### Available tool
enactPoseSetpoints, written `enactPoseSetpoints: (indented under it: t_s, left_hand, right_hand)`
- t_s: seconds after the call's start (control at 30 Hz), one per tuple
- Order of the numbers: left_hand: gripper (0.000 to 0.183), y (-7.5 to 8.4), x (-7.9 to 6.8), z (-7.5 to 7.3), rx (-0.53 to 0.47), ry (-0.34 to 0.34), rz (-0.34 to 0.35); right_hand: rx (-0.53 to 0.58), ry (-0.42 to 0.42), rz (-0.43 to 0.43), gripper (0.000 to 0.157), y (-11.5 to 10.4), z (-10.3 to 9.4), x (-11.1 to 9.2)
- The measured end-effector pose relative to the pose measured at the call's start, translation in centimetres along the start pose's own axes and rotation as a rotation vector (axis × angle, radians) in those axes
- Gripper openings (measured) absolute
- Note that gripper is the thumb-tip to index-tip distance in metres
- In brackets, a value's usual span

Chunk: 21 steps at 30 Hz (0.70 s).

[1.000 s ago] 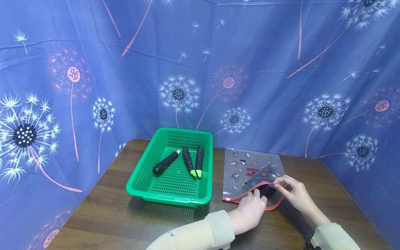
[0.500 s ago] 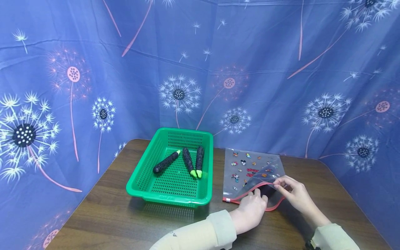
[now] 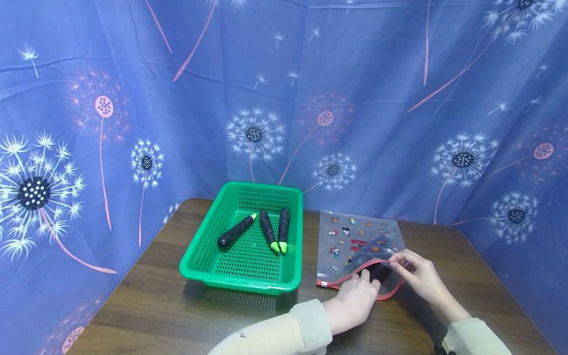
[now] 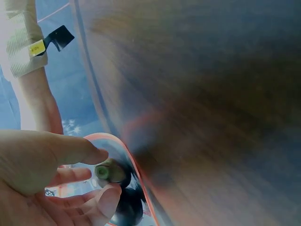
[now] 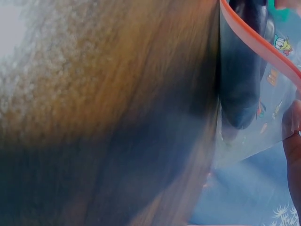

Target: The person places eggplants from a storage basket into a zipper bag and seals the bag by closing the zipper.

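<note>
A clear zip bag [image 3: 339, 246] with cartoon prints and a red zip edge lies on the table, its mouth held apart. My right hand [image 3: 414, 271] pinches the upper lip of the mouth near the right corner. Fingers of my left hand [image 3: 357, 293] reach into the opening. In the left wrist view, its thumb and fingers close around the green stem end of a dark, glossy eggplant [image 4: 110, 170]. Beside that one sits a second dark, rounded eggplant [image 4: 129, 207]. The right wrist view shows a long eggplant [image 5: 242, 70] through the clear film.
Left of the bag stands a green perforated basket [image 3: 188, 266]. Inside lie three dark, bumpy, cucumber-like vegetables [image 3: 235, 231] with pale green ends. A white slider [image 3: 323, 283] sits at the left end of the zip. Blue dandelion-print cloth [image 3: 284, 98] hangs behind the wooden table [image 3: 146, 305].
</note>
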State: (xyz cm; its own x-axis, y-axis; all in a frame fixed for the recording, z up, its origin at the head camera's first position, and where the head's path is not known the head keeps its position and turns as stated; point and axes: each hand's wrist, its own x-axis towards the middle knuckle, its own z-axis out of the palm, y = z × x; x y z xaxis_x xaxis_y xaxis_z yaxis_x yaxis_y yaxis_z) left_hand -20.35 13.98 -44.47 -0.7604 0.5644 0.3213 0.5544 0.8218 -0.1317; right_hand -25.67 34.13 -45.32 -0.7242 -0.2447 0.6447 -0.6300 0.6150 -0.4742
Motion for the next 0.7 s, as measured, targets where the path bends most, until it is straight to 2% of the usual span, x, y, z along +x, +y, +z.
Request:
enactPoseSetpoints:
  t_s: [0.13,0.33,0.53,0.7]
  left_hand:
    - [0.02,-0.2,-0.3,-0.4,-0.013,-0.018,0.031]
    - [0.019,-0.6,-0.8,-0.6,-0.004,0.012,0.07]
    - [0.015,-0.6,-1.1,-0.4,0.016,0.046,0.082]
    - [0.013,-0.5,-1.0,-0.3,0.024,0.044,0.08]
  right_hand:
    - [-0.005,0.0,-0.003,0.028,0.1,0.0,0.0]
    - [0.0,0.001,-0.016,0.028,0.2,0.0,0.0]
    - [-0.001,0.001,-0.019,0.028,0.1,-0.1,0.0]
    - [0.003,-0.001,-0.011,0.028,0.1,-0.1,-0.1]
